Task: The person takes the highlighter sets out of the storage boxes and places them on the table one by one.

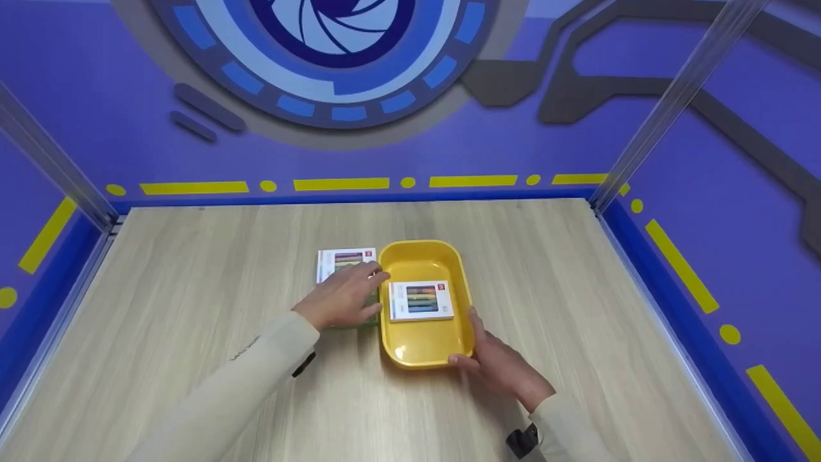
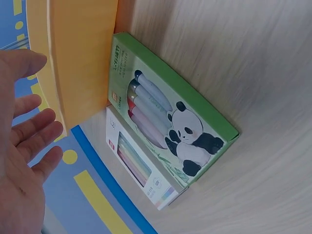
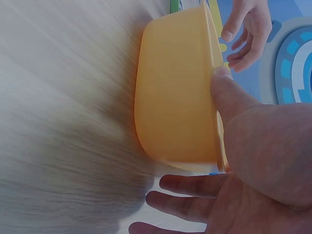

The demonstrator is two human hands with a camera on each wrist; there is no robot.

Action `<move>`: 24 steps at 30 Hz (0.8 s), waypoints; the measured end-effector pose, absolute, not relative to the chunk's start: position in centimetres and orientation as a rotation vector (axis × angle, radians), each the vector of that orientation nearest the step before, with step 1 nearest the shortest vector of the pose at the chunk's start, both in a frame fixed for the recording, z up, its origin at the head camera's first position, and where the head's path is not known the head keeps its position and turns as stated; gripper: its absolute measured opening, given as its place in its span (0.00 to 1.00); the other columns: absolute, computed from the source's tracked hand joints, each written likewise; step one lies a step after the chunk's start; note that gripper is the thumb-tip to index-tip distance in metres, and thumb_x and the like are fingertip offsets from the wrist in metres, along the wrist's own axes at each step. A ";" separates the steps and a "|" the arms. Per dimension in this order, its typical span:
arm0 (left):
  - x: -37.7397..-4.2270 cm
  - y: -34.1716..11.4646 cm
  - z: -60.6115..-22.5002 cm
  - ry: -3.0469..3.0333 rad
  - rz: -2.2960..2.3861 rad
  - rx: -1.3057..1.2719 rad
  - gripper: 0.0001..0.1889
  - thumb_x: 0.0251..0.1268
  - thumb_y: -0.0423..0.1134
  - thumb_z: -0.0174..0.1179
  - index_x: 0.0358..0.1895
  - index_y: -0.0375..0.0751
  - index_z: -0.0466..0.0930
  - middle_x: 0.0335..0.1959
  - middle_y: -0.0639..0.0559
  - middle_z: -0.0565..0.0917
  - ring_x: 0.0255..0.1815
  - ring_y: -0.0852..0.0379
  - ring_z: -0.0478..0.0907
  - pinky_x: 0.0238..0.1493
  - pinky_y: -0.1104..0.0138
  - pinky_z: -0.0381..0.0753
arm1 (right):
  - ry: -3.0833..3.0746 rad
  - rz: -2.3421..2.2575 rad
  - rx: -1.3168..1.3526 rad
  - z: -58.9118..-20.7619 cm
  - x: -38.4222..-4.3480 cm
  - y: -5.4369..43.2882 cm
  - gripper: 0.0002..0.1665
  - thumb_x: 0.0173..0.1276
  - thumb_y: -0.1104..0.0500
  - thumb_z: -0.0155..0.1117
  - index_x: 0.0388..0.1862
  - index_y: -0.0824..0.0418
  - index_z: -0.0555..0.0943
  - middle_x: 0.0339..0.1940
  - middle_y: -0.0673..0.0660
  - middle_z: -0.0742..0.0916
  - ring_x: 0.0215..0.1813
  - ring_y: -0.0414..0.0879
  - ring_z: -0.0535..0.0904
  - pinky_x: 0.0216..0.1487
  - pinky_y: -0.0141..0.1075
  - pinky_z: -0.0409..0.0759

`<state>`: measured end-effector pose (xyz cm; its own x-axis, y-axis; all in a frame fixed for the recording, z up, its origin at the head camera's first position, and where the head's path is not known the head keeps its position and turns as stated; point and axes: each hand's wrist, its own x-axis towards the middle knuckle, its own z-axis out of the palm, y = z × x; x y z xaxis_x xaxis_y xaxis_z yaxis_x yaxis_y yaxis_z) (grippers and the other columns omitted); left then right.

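Observation:
A yellow tray (image 1: 426,350) stands on the table with a white box of coloured pens or crayons (image 1: 397,301) lying inside. My left hand (image 1: 343,296) is over the tray's left rim, fingers loosely extended and nothing in its grasp. Below that hand a green box with a panda picture (image 2: 195,122) lies beside the tray, mostly hidden in the head view. Against its far side is another white box (image 2: 151,178). My right hand (image 1: 503,366) is at the tray's near right corner, its thumb touching the rim and its other fingers straight along the side.
The wooden table (image 1: 211,276) extends around the tray. Blue and purple panels (image 1: 359,163) with yellow marks stand behind and at both sides. Clear corner posts (image 1: 673,96) rise where the panels meet.

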<state>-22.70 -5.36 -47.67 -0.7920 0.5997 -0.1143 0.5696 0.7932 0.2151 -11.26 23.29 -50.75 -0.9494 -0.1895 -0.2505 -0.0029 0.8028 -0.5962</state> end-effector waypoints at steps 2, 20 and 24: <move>-22.7 -5.3 -47.7 2.810 0.248 0.940 0.31 0.66 0.54 0.56 0.72 0.52 0.63 0.72 0.52 0.67 0.72 0.53 0.65 0.74 0.55 0.64 | 2.690 -0.890 -0.144 -50.8 -11.3 23.3 0.59 0.64 0.40 0.62 0.79 0.63 0.40 0.73 0.68 0.68 0.70 0.57 0.69 0.70 0.54 0.68; -22.5 -3.9 -47.7 2.764 0.265 0.991 0.39 0.63 0.59 0.58 0.75 0.52 0.57 0.74 0.51 0.62 0.74 0.52 0.61 0.75 0.55 0.61 | 2.621 -0.919 -0.059 -50.7 -11.5 23.3 0.61 0.63 0.41 0.64 0.79 0.60 0.38 0.75 0.64 0.65 0.72 0.54 0.67 0.72 0.53 0.65; -22.5 -3.4 -47.7 2.747 0.274 0.987 0.39 0.63 0.59 0.58 0.75 0.52 0.57 0.74 0.51 0.62 0.74 0.52 0.61 0.75 0.54 0.61 | 2.620 -0.922 -0.050 -50.6 -11.5 23.3 0.61 0.63 0.42 0.65 0.79 0.59 0.37 0.76 0.64 0.65 0.72 0.53 0.67 0.73 0.53 0.64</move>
